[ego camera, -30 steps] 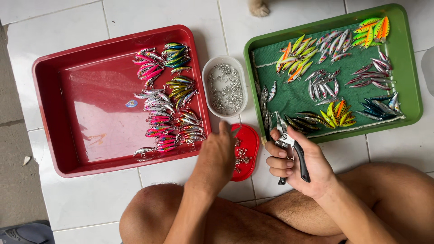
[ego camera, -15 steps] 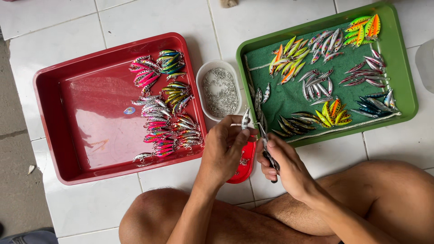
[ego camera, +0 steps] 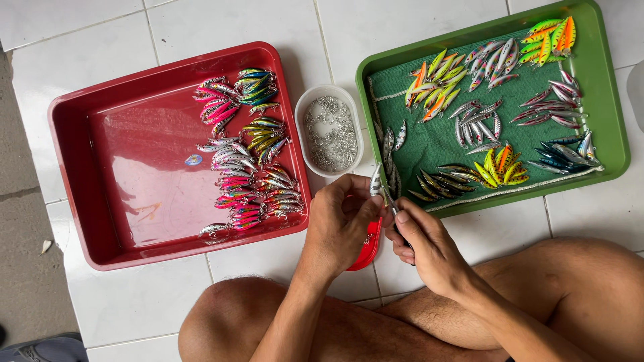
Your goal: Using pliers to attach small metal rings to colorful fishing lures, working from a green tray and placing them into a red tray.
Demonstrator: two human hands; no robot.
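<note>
My left hand (ego camera: pixel 339 221) pinches a small silver fishing lure (ego camera: pixel 376 181) between thumb and fingers, just above a small red lid (ego camera: pixel 365 248). My right hand (ego camera: pixel 422 245) grips dark-handled pliers (ego camera: pixel 396 218) whose tip meets the lure. Both hands sit together over the tiled floor, between the red tray (ego camera: pixel 80 167) and the green tray (ego camera: pixel 604 87). A white tub of small metal rings or hooks (ego camera: pixel 329 131) stands just beyond them.
The red tray holds groups of pink, green and silver lures (ego camera: pixel 245 161) along its right side. The green tray has a green cloth with several colour-sorted clusters of lures (ego camera: pixel 500 167). My bare knees (ego camera: pixel 221 322) lie below, on white floor tiles.
My left hand has come up off the red lid and joined the right. The right hand with the pliers moved left, and a silver lure is now held between both.
</note>
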